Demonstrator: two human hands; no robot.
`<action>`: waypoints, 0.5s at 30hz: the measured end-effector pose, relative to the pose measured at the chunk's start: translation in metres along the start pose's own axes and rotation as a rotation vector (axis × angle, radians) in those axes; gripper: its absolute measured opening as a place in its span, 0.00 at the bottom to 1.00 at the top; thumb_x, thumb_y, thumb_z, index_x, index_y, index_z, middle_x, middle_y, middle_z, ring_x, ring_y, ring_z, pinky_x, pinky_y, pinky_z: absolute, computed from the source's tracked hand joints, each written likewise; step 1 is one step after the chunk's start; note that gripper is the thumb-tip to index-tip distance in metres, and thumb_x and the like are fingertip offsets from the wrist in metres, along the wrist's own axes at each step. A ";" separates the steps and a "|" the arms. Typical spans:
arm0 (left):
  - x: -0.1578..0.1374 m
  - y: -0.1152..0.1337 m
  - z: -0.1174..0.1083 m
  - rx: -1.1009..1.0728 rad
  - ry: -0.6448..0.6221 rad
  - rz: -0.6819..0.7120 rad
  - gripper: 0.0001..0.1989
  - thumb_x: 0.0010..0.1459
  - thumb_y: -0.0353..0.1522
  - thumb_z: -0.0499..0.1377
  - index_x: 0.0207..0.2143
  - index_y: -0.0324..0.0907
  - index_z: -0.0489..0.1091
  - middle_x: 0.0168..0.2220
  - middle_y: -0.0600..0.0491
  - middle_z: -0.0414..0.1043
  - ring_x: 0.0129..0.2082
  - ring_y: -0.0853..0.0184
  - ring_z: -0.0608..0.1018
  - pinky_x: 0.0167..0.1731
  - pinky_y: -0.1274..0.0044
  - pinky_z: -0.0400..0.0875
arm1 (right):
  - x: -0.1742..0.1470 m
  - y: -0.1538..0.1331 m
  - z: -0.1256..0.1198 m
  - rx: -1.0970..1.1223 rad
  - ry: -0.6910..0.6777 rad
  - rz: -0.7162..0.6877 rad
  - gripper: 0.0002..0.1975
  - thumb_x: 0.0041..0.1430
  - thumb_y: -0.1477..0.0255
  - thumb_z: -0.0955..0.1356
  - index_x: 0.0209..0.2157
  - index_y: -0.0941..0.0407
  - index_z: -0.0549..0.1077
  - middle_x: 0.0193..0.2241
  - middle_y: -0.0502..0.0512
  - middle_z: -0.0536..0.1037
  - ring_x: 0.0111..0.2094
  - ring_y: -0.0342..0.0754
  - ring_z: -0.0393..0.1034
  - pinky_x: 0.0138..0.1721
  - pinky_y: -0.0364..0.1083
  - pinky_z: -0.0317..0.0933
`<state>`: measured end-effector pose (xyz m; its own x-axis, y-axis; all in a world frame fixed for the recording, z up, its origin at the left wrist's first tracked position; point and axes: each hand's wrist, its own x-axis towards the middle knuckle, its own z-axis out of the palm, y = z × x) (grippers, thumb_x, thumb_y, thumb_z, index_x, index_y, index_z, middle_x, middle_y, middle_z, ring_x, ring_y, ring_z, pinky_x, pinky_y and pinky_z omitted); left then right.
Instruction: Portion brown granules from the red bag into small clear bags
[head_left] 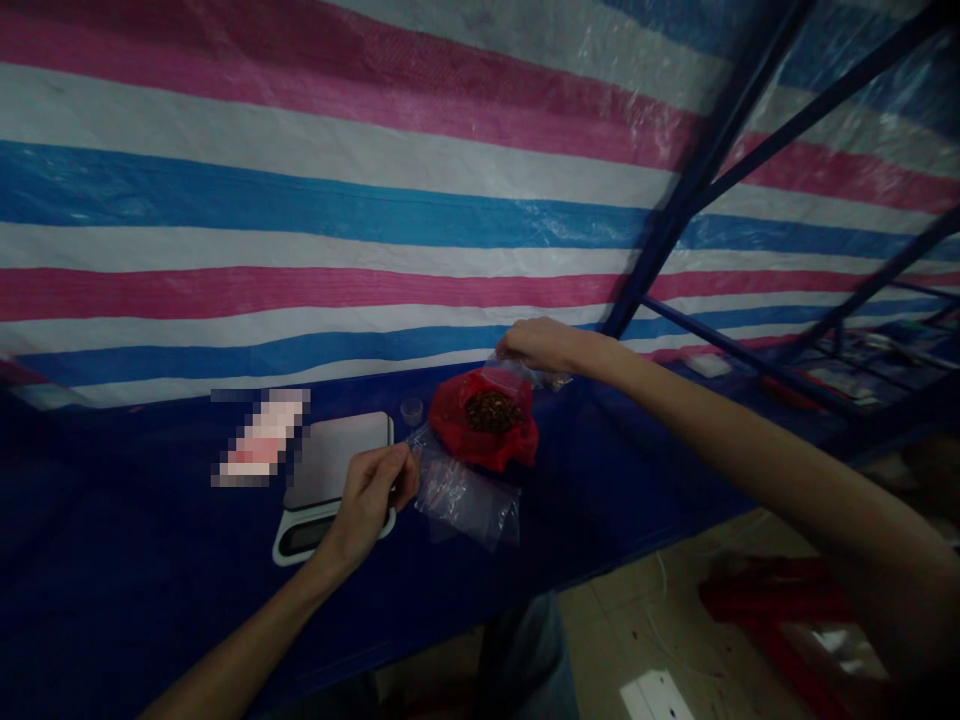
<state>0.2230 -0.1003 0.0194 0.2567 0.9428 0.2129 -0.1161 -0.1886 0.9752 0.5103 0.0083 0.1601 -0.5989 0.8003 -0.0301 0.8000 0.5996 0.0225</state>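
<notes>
My left hand (381, 478) is closed in a pinch above the right edge of a white kitchen scale (341, 460). Clear plastic touches its fingertips, but what they pinch is not plain. Several clear zip bags (472, 500) lie just to its right. An open red plastic bag (450, 420) holds small brown pieces (491, 411), too small to name. Over that bag's far side, my right hand (536, 343) has its fingers closed on a clear plastic bag (508, 374), which hangs down from them.
A small clear cup (411, 410) stands behind the scale. A blurred-out pinkish rectangle (262, 440) lies left of it. Blue metal bars (667, 240) cross at the right, before a striped sheet (300, 220). The blue table's (570, 540) front edge is close to my legs.
</notes>
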 end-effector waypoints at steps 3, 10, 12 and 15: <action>-0.001 0.004 -0.001 0.041 0.078 0.081 0.27 0.67 0.42 0.52 0.15 0.42 0.62 0.15 0.55 0.57 0.17 0.70 0.61 0.21 0.73 0.53 | -0.016 -0.032 -0.002 -0.117 0.160 0.020 0.19 0.59 0.83 0.67 0.49 0.56 0.79 0.37 0.59 0.82 0.35 0.50 0.72 0.33 0.46 0.55; 0.000 0.012 -0.008 0.130 0.189 0.242 0.27 0.69 0.40 0.51 0.16 0.41 0.60 0.15 0.57 0.56 0.17 0.73 0.60 0.20 0.75 0.51 | -0.054 -0.111 0.047 -0.139 0.329 -0.008 0.21 0.67 0.79 0.64 0.59 0.52 0.71 0.48 0.58 0.82 0.40 0.50 0.78 0.38 0.46 0.68; -0.001 0.013 -0.010 0.261 0.175 0.328 0.26 0.69 0.40 0.50 0.17 0.41 0.60 0.16 0.57 0.57 0.17 0.74 0.61 0.20 0.76 0.52 | -0.063 -0.125 0.072 -0.110 0.354 -0.036 0.24 0.66 0.80 0.63 0.62 0.56 0.69 0.56 0.62 0.77 0.52 0.54 0.75 0.49 0.50 0.69; -0.004 0.013 -0.010 0.447 0.111 0.514 0.24 0.69 0.36 0.50 0.18 0.41 0.60 0.16 0.58 0.56 0.16 0.74 0.61 0.20 0.77 0.53 | -0.077 -0.152 0.115 -0.063 0.190 -0.082 0.29 0.63 0.82 0.62 0.65 0.62 0.63 0.65 0.69 0.65 0.66 0.61 0.60 0.60 0.57 0.63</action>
<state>0.2106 -0.1038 0.0309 0.1721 0.7216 0.6705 0.2163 -0.6918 0.6890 0.4391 -0.1451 0.0439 -0.6626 0.7329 0.1545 0.7482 0.6573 0.0908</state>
